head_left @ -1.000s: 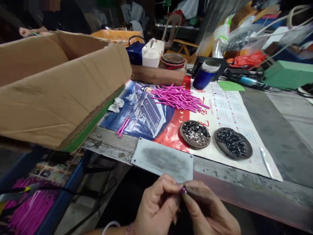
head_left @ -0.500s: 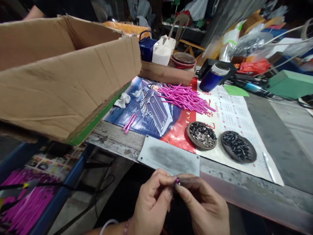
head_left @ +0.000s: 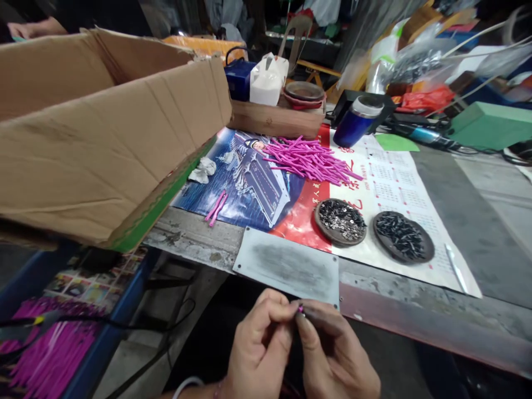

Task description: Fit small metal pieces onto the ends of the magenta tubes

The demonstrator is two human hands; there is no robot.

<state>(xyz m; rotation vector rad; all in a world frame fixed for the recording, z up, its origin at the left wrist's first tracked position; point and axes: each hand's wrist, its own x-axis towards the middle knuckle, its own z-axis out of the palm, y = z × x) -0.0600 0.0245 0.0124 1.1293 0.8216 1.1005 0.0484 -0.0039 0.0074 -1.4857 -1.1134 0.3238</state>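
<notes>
My left hand (head_left: 260,338) and my right hand (head_left: 338,349) meet just off the front edge of the table, both closed in a pinch. Between their fingertips shows the end of a thin pink stick (head_left: 300,308); a dark or shiny bit sits at it, too small to name. My fingers hide the rest of the stick. Beyond my hands lies a grey plate (head_left: 286,266) with a dark smudge. A dish of small metal rings (head_left: 339,221) and a dish of dark screw-like pieces (head_left: 403,237) stand to the right.
Many pink sticks (head_left: 310,160) lie piled on a poster (head_left: 393,183); two more (head_left: 216,208) are near the edge. A large cardboard box (head_left: 166,127) is at left, above a blue bin (head_left: 120,327) of pink sticks. A blue cup (head_left: 358,122) stands behind. Another person's hand (head_left: 31,29) shows top left.
The view has shifted slightly, and another person's hand now shows at top left. Both my hands keep their pinch on the pink stick, with little visible movement.
</notes>
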